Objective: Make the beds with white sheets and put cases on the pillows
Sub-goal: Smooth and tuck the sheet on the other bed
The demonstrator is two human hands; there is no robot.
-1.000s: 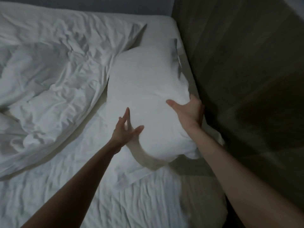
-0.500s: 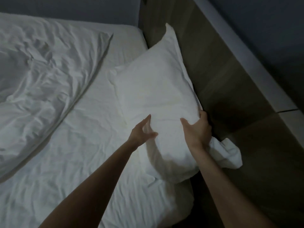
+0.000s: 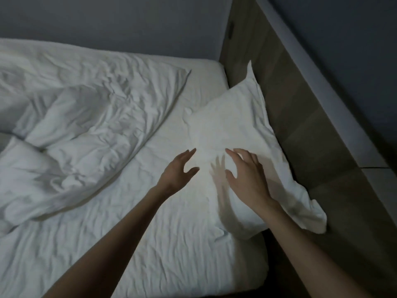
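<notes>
A white cased pillow (image 3: 236,125) lies at the head of the bed, its far corner leaning against the wooden headboard (image 3: 300,117). Loose case fabric trails off its near right end over the mattress edge. My left hand (image 3: 178,171) hovers with fingers spread just left of the pillow's near part and holds nothing. My right hand (image 3: 247,177) is above the pillow's near half, fingers spread, casting a shadow on it. A white fitted sheet (image 3: 161,233) covers the mattress, wrinkled.
A crumpled white duvet (image 3: 75,130) is bunched over the left half of the bed. The headboard runs along the right, with a grey ledge (image 3: 335,100) on top. A grey wall (image 3: 118,24) stands behind the bed.
Both hands have let go of the pillow and drawn back a little with fingers spread. The pillow has settled lower, against the headboard.
</notes>
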